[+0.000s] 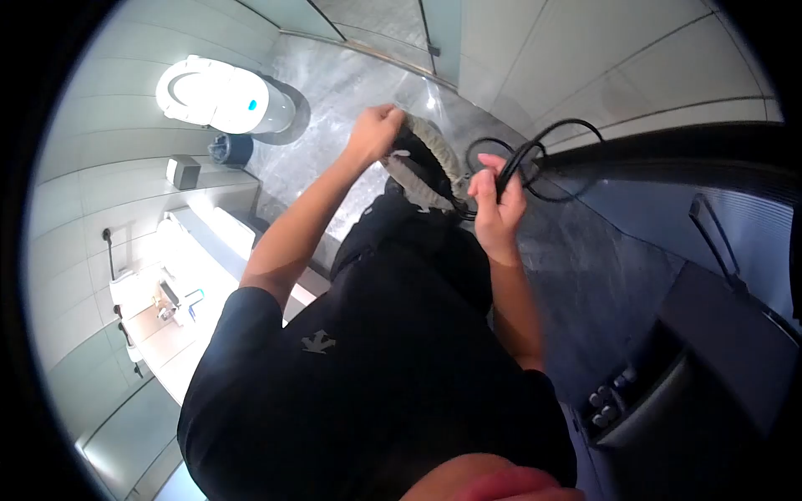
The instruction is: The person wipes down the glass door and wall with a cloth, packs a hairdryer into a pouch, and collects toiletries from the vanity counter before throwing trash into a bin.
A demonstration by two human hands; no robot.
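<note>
Head camera view: both of my hands are raised in front of my torso, above the grey marbled floor point(576, 275). My left hand point(378, 135) is closed, with the fingers folded over the edge of a fabric pouch point(449, 157). The pouch is located between my two hands, just beyond my waist; its mouth gapes, exposing a dark interior inside a beige-grey rim (the lower part is hard to separate from my black clothing).

My right hand point(498, 200) is partly curled, palm side visible, around a bundle of black cable point(520, 159). The cable forms several loose loops, which extend to the right of the fingers and also appear behind them. A dark strand runs below the hand toward the pouch; whether it enters the mouth, I cannot tell.

Surrounding fixtures are as follows. A white toilet point(213, 93) stands at the upper left, with a blue waste bin point(236, 150) just beside it. A grey box point(184, 173) is positioned near the bin. Farther down the left side, a brightly lit washbasin area point(200, 321) is partly lost in glare. At the lower right, small light-topped containers point(603, 402) sit inside a dark recess (labels unreadable).
</note>
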